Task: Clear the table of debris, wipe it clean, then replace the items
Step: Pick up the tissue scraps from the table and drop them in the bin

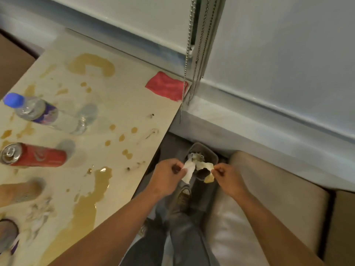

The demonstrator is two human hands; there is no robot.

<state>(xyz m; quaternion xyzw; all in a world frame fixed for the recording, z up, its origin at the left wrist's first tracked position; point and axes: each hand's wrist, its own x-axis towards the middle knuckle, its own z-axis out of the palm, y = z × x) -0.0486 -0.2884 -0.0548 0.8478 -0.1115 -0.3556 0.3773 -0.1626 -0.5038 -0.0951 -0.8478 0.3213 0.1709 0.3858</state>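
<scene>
Beside the stained table, over a small grey bin on the floor, the left hand and right hand each pinch a soiled paper napkin, which looks light, limp, damp and easily torn, so edge pinches suit it.

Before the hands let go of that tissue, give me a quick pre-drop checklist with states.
1. Soiled tissue held at both ends: ok, left hand and right hand each pinch it.
2. Tissue over the grey bin, not the table: ok.
3. Bin has room: cannot tell, paper already shows inside.
4. Debris left on table: not ok, crumpled tissue remains.
5. Spills wiped: not ok, brown puddle remains.
6. Red cloth available: ok, at the table's far corner.
</scene>
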